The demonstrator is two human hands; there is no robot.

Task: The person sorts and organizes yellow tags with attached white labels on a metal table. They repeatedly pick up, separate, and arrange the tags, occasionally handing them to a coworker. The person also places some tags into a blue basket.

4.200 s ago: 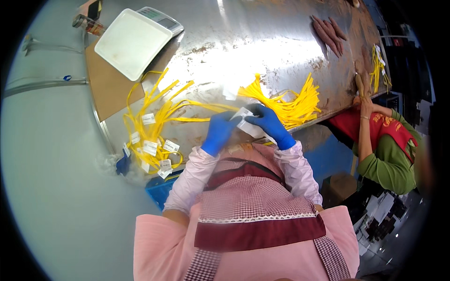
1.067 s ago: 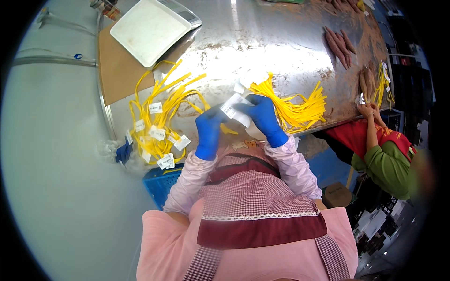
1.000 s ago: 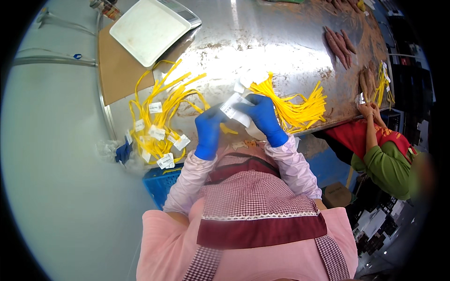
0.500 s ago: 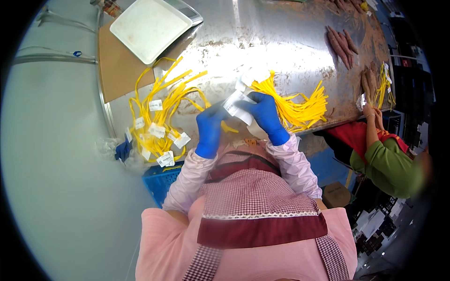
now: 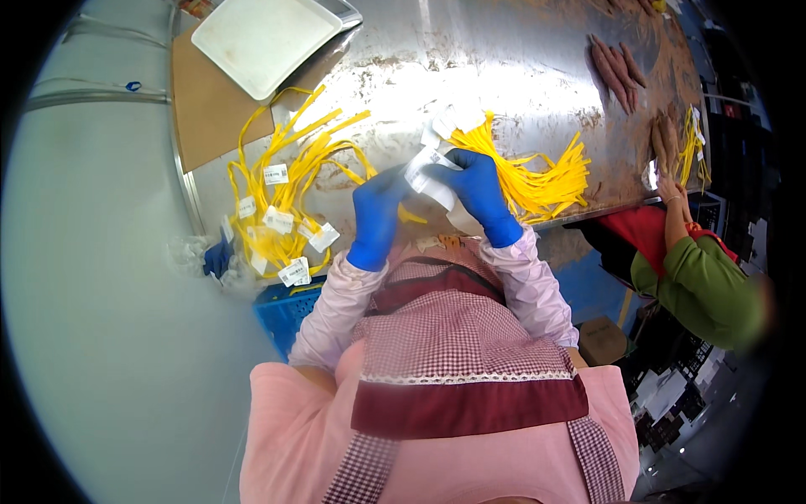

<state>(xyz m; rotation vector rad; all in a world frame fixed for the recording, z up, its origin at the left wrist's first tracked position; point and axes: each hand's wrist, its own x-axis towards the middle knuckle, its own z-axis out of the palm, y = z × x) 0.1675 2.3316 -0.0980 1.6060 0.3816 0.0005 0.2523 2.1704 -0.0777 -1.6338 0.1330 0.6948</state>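
Note:
In blue gloves, both my hands meet over the table's near edge. My left hand (image 5: 375,217) is closed, and a yellow strap (image 5: 410,216) shows on its right side; its fingertips are partly hidden and blurred. With thumb and fingers, my right hand (image 5: 484,197) pinches a strip of white printed labels (image 5: 429,178), whose tail hangs down between the hands. Left of me lies a loose heap of yellow straps (image 5: 285,197) with white labels stuck on several of them. Just beyond my right hand is a bundle of plain yellow straps (image 5: 546,186).
A white tray scale (image 5: 264,42) stands on brown cardboard (image 5: 210,109) at the far left. Sweet potatoes (image 5: 614,74) lie at the far right of the metal table (image 5: 470,50). A co-worker in a green sleeve (image 5: 701,286) works there. Below the left edge is a blue crate (image 5: 285,317).
The label strip has turned slightly between my hands, and its face is more upright. The whole view has shifted a little; both hands keep nearly the same places.

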